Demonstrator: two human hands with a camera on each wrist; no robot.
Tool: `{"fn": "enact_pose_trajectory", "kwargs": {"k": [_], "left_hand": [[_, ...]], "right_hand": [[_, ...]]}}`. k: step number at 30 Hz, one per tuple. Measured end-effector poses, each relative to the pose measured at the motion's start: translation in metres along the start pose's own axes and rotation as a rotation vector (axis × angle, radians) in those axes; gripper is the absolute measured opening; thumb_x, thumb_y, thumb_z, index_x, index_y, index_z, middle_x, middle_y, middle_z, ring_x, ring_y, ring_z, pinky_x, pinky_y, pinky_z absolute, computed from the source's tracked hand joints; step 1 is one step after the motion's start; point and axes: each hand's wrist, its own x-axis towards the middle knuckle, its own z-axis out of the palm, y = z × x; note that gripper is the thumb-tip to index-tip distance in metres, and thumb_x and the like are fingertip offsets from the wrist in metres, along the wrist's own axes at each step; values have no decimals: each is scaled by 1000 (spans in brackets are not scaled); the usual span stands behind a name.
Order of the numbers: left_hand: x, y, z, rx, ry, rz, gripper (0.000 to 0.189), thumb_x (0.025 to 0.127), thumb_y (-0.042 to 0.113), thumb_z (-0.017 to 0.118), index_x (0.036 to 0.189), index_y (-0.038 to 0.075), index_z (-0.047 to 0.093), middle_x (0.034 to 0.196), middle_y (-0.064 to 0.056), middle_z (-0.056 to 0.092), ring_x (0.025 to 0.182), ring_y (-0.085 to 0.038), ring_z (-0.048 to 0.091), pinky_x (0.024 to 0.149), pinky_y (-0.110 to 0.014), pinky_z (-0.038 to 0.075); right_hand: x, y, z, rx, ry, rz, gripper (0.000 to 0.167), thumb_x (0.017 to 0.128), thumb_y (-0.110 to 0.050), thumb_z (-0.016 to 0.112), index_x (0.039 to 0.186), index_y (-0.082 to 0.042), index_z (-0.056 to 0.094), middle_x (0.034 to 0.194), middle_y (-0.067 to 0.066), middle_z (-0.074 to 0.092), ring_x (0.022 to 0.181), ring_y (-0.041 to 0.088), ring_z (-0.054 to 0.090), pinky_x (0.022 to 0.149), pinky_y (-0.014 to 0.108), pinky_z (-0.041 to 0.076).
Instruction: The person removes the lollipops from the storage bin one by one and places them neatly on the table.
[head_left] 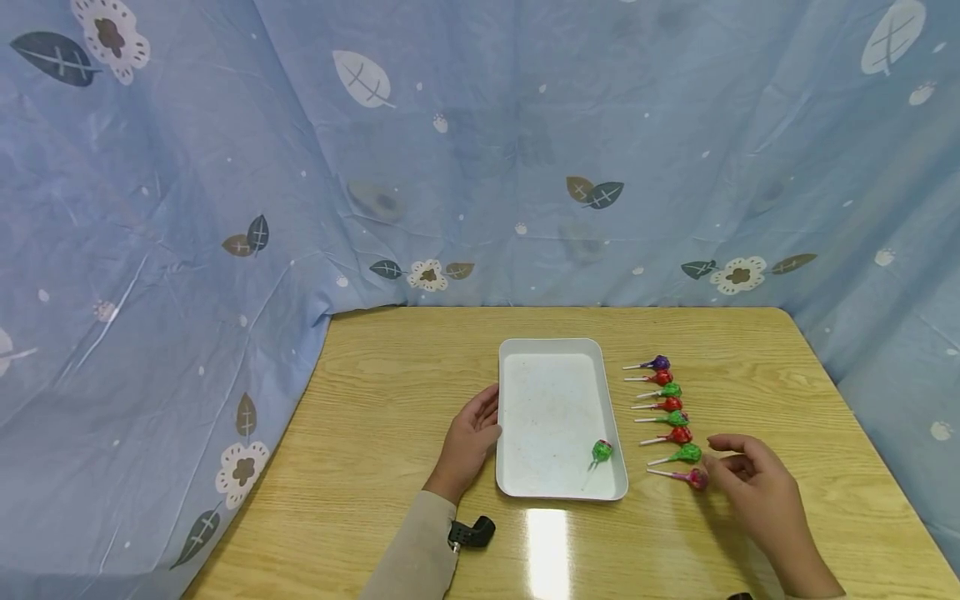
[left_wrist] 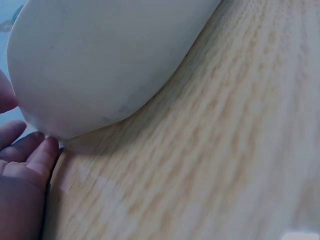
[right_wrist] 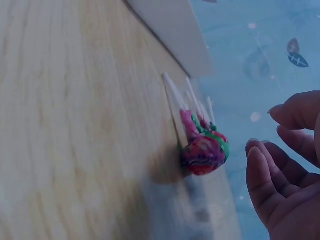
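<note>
A white rectangular tray (head_left: 553, 417) lies on the table, and one green lollipop (head_left: 602, 451) is in its lower right corner. My left hand (head_left: 470, 437) is at the tray's left side, its fingertips touching the outer wall; in the left wrist view the fingers (left_wrist: 42, 152) meet the wall low down. Several lollipops form a column right of the tray, sticks pointing left. Nearest my right hand (head_left: 753, 483) are a pink lollipop (head_left: 697, 478) and a green-wrapped lollipop (head_left: 686, 452). That hand's fingers are loosely bent, apart from the candy in the right wrist view, with nothing between them.
Farther up the column are red lollipops (head_left: 679, 435) and a purple lollipop (head_left: 660, 363) at the top. The wooden table (head_left: 390, 375) runs back to a blue patterned curtain (head_left: 480, 167), which also hangs at both sides.
</note>
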Motion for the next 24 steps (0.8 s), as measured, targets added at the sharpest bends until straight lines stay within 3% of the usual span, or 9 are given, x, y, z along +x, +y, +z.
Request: {"fn": "enact_pose_trajectory", "kwargs": {"k": [8,15,24], "left_hand": [[0,1,0,-6,3,-6,71,96,-14,51,165,-4,39,165,-23,44,151,-35,45,118,-34,44],[0,2,1,-9,6,-7,72,95,-14,51,165,-4,39,165,-23,44,151,-34,46,117,-33,45],[0,2,1,-12,6,-12,71,96,-14,51,165,-4,38,165,-22,44,151,-33,45,117,-33,45]], "right_hand": [[4,-9,7,55,2,-68,31,102,0,74,131,6,66,124,15,65,90,0,64,68,15,55],[5,-15,18,126,-10,-97,33,99,6,76,131,6,66,119,-5,66,90,4,66,65,21,60],[4,-29,30,164,-29,-118,32,98,7,75,129,5,66,121,14,69,92,5,66,69,19,60]]}}
